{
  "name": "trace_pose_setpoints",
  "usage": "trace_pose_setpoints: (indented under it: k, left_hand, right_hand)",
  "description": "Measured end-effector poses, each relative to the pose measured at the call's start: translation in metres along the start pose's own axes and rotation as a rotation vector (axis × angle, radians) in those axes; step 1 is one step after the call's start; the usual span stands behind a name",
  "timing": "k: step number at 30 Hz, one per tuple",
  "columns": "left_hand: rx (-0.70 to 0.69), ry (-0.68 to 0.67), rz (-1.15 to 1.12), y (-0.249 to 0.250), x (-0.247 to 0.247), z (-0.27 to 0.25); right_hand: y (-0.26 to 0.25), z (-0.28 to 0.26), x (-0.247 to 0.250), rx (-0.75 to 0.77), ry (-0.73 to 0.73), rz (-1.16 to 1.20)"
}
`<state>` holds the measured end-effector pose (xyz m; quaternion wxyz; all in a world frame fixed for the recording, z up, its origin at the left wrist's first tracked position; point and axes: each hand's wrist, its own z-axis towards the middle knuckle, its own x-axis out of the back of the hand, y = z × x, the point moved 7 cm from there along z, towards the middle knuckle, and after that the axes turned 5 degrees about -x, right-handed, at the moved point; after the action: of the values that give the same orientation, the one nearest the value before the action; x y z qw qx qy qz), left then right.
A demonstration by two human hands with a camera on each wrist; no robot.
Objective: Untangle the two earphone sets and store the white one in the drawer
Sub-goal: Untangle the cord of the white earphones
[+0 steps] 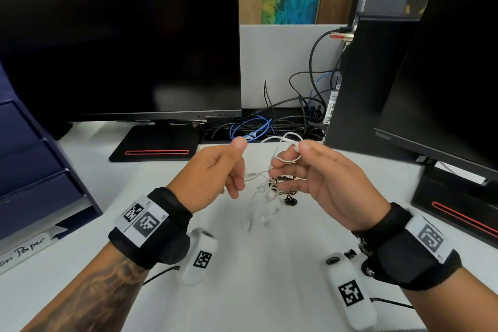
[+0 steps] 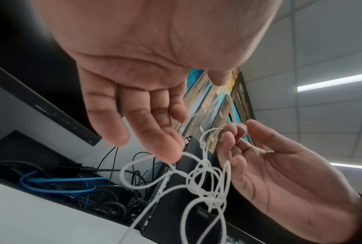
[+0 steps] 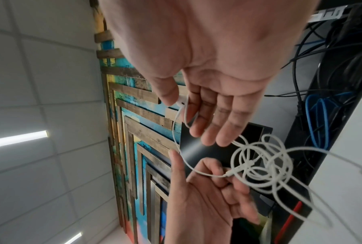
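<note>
I hold both my hands up in the middle of the head view, above the white desk (image 1: 242, 291). My right hand (image 1: 320, 183) pinches one white earbud (image 3: 181, 102) between thumb and forefinger, and the other fingers are loosely bent under it. My left hand (image 1: 215, 172) pinches the thin cord of the white earphones (image 2: 205, 178) between thumb and forefinger; its other fingers are curled and relaxed. The white cord runs from one hand to the other and hangs down between them in many loose loops with a knot in the centre. The black earphones (image 1: 289, 198) lie on the desk just below my right hand, and some white loops touch them, but I cannot tell if the two are tangled there. At the left edge of the head view stands a dark blue drawer unit (image 1: 29, 170), with its drawers closed. A black monitor (image 1: 118, 43) fills the upper left.
</note>
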<state>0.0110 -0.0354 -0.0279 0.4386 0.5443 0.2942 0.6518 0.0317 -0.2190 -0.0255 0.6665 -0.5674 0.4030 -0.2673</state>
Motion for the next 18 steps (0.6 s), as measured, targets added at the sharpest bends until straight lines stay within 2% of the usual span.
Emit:
trace_pose_setpoints:
  k: [3, 7, 13, 15, 18]
  left_hand:
    - [-0.009, -0.043, 0.04, -0.004, -0.005, 0.0]
    - [-0.075, -0.166, 0.094, -0.005, -0.019, -0.004]
    - [-0.141, -0.193, 0.1, -0.007, -0.045, -0.004]
    - [-0.153, -0.166, 0.148, -0.009, -0.043, -0.002]
    - [-0.147, -0.106, 0.162, -0.011, -0.028, 0.001]
  right_hand:
    - [-0.007, -0.002, -0.001, 0.016, -0.012, 0.072]
    - [-0.008, -0.003, -0.009, -0.012, -0.108, 0.17]
    - [-0.006, -0.006, -0.021, -0.076, -0.203, 0.278]
    - [-0.01, -0.007, -0.018, -0.075, -0.175, 0.295]
    - [-0.016, -0.006, -0.005, -0.062, -0.05, 0.235]
